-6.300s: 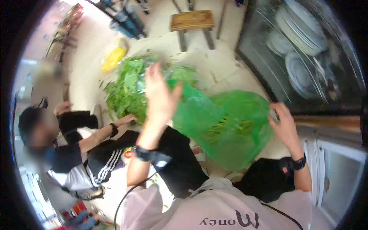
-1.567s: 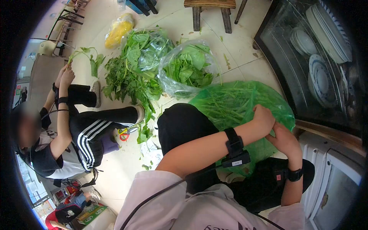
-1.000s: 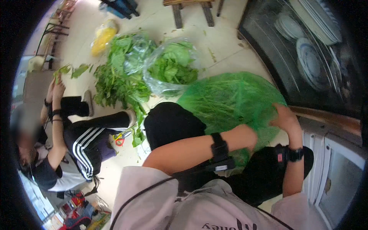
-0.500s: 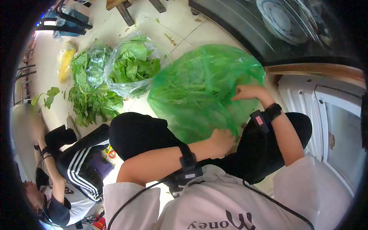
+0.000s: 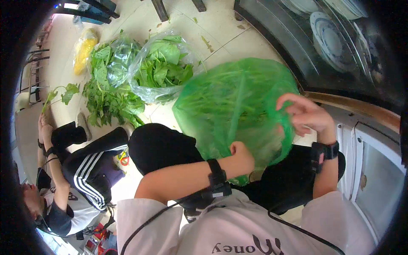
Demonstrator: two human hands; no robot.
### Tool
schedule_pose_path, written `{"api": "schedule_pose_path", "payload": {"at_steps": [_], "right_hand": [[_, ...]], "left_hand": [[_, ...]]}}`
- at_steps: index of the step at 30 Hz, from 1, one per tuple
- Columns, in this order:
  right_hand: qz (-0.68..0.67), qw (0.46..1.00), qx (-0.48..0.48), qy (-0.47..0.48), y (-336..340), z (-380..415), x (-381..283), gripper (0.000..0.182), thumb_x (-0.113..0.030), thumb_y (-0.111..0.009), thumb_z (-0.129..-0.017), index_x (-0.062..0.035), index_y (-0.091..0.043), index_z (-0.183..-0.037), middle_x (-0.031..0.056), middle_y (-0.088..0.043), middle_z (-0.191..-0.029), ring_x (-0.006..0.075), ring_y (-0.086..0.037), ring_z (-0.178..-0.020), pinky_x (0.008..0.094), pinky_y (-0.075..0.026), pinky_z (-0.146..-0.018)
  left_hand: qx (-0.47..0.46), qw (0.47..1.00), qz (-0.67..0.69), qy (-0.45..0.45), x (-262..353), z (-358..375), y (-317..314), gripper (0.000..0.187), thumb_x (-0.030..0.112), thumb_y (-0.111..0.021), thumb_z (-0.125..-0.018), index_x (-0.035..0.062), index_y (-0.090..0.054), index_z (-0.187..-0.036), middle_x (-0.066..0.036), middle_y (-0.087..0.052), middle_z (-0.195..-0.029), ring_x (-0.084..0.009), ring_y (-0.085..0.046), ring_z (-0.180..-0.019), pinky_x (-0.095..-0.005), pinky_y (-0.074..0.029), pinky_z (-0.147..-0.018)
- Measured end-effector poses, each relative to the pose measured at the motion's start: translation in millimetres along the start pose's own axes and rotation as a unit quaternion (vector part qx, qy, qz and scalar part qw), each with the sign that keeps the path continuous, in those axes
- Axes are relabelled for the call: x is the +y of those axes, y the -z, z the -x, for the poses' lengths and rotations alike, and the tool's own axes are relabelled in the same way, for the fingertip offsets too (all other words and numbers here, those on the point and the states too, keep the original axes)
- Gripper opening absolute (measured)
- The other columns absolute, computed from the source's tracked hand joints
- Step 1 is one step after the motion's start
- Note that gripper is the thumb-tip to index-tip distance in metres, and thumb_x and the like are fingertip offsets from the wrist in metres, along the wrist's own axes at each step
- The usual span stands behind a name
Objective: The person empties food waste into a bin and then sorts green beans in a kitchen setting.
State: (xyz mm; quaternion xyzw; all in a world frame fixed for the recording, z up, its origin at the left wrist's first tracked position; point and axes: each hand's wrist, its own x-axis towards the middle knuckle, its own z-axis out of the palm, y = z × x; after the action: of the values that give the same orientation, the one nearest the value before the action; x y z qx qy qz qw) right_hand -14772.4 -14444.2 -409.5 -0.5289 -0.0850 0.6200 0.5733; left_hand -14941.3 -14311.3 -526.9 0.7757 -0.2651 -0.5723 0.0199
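A large translucent green plastic bag [image 5: 204, 100], with leafy green stems showing through it, stands on the floor before my knees. My left hand [image 5: 243, 159] is closed at the bag's near rim, film gathered at its fingers. At the right rim, my right hand [image 5: 307, 115] has bent fingers around the plastic; part of its grip is blurred and hidden by film. Left of the green bag lies a clear plastic bag [image 5: 161, 72] of broad green leaves. Beside that, loose leafy greens [image 5: 112, 102] are heaped on the tiles.
A yellow bundle in clear plastic [image 5: 84, 53] lies at the far left. Another person [image 5: 53, 170] sits at left, a leafy stem [image 5: 68, 93] in hand. A dark cabinet with plates [image 5: 329, 42] and a white-framed unit [image 5: 374, 170] border the right side.
My right hand has shifted right and its fingers have opened somewhat at the rim. The bag's mouth is spread wider near me. The other person's leafy stem has moved slightly.
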Motion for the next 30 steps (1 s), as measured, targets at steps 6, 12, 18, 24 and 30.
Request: {"api": "schedule_pose_path", "payload": {"at_steps": [6, 12, 18, 24, 30], "right_hand": [[-0.108, 0.965, 0.159, 0.177, -20, 6, -22, 0.026, -0.013, -0.060, -0.077, -0.0045, -0.052, -0.101, 0.0016, -0.056, -0.074, 0.0088, -0.053, -0.064, 0.0185, -0.032, -0.048], [0.231, 0.885, 0.380, 0.135, -54, -22, -20, 0.018, -0.009, -0.066, -0.073, -0.0032, -0.063, -0.090, 0.0012, -0.060, -0.083, 0.0069, -0.051, -0.067, 0.0192, -0.037, -0.059], [0.022, 0.936, 0.326, 0.132, -115, 39, -65, 0.027, -0.004, -0.060, -0.076, 0.0009, -0.055, -0.102, 0.0137, -0.058, -0.099, 0.0144, -0.054, -0.072, 0.0268, -0.044, -0.067], [0.037, 0.965, 0.260, 0.022, -179, 96, -166, 0.056, -0.002, -0.058, -0.075, -0.0039, -0.035, -0.127, 0.0180, -0.055, -0.108, 0.0166, -0.054, -0.072, 0.0280, -0.045, -0.068], [-0.080, 0.989, 0.113, -0.059, -235, 117, -219, 0.067, -0.007, -0.056, -0.078, -0.0071, -0.021, -0.135, 0.0116, -0.029, -0.135, 0.0213, -0.055, -0.085, 0.0324, -0.050, -0.059]], "left_hand": [[-0.053, 0.997, -0.036, -0.048, 39, 99, 50, 0.026, 0.027, -0.063, -0.067, 0.0135, -0.064, -0.089, 0.001, -0.056, -0.077, -0.0197, -0.054, -0.073, -0.0343, -0.040, -0.055], [0.133, 0.984, 0.015, 0.114, 61, 146, 32, 0.021, 0.010, -0.055, -0.071, 0.0160, -0.066, -0.088, 0.003, -0.051, -0.076, -0.0181, -0.054, -0.078, -0.0313, -0.038, -0.054], [0.450, 0.863, 0.214, 0.087, 12, 246, 42, 0.011, 0.009, -0.055, -0.069, 0.0114, -0.062, -0.077, -0.005, -0.052, -0.078, -0.0232, -0.055, -0.078, -0.0347, -0.043, -0.057], [0.526, 0.746, 0.356, 0.201, -20, 389, 28, 0.012, 0.004, -0.060, -0.063, 0.0043, -0.055, -0.074, -0.013, -0.048, -0.082, -0.0302, -0.053, -0.073, -0.0363, -0.045, -0.058], [0.699, 0.570, 0.247, 0.356, -36, 479, -45, 0.021, 0.004, -0.065, -0.061, 0.0077, -0.064, -0.081, -0.008, -0.047, -0.076, -0.0210, -0.051, -0.062, -0.0310, -0.042, -0.050]]}}
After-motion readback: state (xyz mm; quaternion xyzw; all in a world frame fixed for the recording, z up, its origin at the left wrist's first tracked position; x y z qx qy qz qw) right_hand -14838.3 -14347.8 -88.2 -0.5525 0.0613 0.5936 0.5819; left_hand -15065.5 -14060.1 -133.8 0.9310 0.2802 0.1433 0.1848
